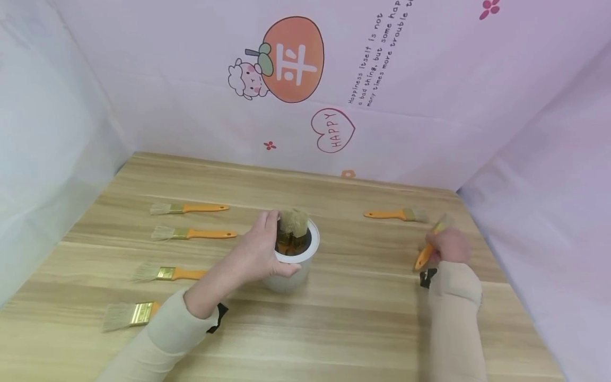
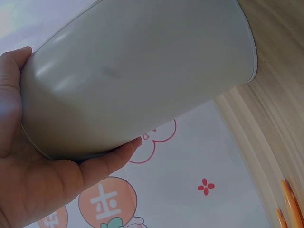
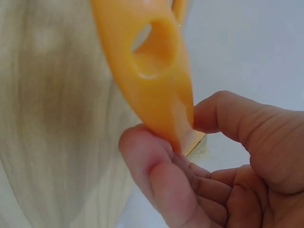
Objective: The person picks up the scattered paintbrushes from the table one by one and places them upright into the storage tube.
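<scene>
Gripping the white cup [image 1: 292, 265] mid-table, left hand [image 1: 258, 249] has fingers curled round its rim | brushes stand bristles-up inside | right hand [image 1: 448, 246] near the table's [image 1: 334, 329] right edge, fingers pinching an orange-handled brush [image 1: 428, 249] | five more brushes lie flat.

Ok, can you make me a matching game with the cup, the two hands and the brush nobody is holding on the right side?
Things:
1. cup
2. left hand
3. right hand
4. lone brush

Places or states:
a. pinches an orange brush handle
b. lies flat on the table, far right side
c. stands mid-table with brushes inside
d. grips the cup by its side

Pairs: 1-c, 2-d, 3-a, 4-b
</scene>
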Demonstrator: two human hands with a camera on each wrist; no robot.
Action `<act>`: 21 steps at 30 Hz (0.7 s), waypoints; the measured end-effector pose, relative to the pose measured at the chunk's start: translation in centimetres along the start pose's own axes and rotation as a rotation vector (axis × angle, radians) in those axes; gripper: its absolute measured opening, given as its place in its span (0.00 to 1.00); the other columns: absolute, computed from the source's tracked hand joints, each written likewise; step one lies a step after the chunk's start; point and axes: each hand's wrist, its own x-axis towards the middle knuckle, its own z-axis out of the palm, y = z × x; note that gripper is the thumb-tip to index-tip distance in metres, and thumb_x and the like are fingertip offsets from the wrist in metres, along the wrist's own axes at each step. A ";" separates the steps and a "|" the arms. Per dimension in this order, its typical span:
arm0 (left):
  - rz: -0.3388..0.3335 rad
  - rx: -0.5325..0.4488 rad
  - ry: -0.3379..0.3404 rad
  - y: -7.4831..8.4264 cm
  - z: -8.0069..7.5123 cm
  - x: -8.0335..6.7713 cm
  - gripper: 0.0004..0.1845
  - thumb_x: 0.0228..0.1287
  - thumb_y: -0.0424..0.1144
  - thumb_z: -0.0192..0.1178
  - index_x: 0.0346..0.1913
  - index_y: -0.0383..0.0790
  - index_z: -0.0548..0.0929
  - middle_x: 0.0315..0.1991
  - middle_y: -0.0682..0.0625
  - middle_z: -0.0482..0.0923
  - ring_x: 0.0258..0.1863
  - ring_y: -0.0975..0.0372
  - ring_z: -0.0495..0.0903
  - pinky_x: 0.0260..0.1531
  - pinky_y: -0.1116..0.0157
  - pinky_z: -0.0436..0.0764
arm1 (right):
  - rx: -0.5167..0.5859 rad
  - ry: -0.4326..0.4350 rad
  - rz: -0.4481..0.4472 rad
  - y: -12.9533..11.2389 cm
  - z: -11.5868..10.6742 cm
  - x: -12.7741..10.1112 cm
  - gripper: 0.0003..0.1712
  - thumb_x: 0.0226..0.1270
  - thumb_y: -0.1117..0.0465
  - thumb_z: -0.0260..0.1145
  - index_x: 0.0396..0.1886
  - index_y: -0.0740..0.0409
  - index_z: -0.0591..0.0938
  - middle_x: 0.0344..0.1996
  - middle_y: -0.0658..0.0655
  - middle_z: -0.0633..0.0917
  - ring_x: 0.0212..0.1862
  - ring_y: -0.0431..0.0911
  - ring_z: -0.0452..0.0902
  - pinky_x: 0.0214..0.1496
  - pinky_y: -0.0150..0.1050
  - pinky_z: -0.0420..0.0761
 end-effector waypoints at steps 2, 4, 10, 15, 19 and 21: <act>0.001 0.002 -0.001 0.0 -0.1 0.0 0.62 0.39 0.57 0.74 0.72 0.30 0.51 0.64 0.36 0.60 0.49 0.50 0.76 0.50 0.55 0.80 | 0.025 0.033 -0.019 -0.1 -0.1 -0.1 0.19 0.62 0.55 0.55 0.21 0.65 0.80 0.08 0.51 0.79 0.13 0.40 0.75 0.20 0.35 0.71; 0.003 0.000 -0.003 0.0 -0.1 0.0 0.62 0.39 0.57 0.74 0.72 0.30 0.51 0.64 0.35 0.60 0.49 0.50 0.76 0.51 0.55 0.80 | 0.049 0.079 -0.043 -0.3 -0.1 -0.2 0.19 0.63 0.55 0.55 0.22 0.66 0.80 0.08 0.52 0.79 0.14 0.42 0.76 0.20 0.36 0.70; -0.001 -0.002 -0.006 -0.1 -0.1 -0.1 0.63 0.39 0.57 0.75 0.72 0.30 0.50 0.65 0.35 0.59 0.50 0.50 0.76 0.51 0.55 0.80 | 0.038 0.286 -0.099 -1.9 -0.1 -0.2 0.19 0.62 0.53 0.55 0.22 0.64 0.79 0.06 0.49 0.78 0.16 0.47 0.77 0.18 0.38 0.67; 0.005 -0.004 0.000 -0.2 -0.1 0.0 0.63 0.39 0.57 0.75 0.72 0.29 0.51 0.65 0.35 0.59 0.49 0.49 0.76 0.51 0.54 0.80 | 0.096 0.391 -0.157 -4.2 -0.7 -1.2 0.16 0.62 0.56 0.56 0.24 0.66 0.79 0.16 0.62 0.84 0.22 0.56 0.82 0.17 0.38 0.68; 0.017 0.000 0.014 -0.2 0.0 0.1 0.63 0.39 0.56 0.75 0.72 0.29 0.51 0.63 0.35 0.60 0.48 0.49 0.77 0.49 0.54 0.81 | 0.094 0.432 -0.202 -5.9 -1.2 -2.3 0.18 0.61 0.57 0.57 0.18 0.66 0.78 0.23 0.68 0.86 0.29 0.62 0.83 0.19 0.38 0.66; 0.019 0.004 0.022 -0.2 0.1 0.2 0.63 0.38 0.56 0.75 0.72 0.29 0.51 0.63 0.35 0.61 0.47 0.49 0.77 0.48 0.54 0.81 | 0.069 0.446 -0.218 -6.5 -1.2 -2.6 0.20 0.61 0.56 0.57 0.14 0.65 0.77 0.24 0.68 0.86 0.31 0.65 0.81 0.20 0.39 0.65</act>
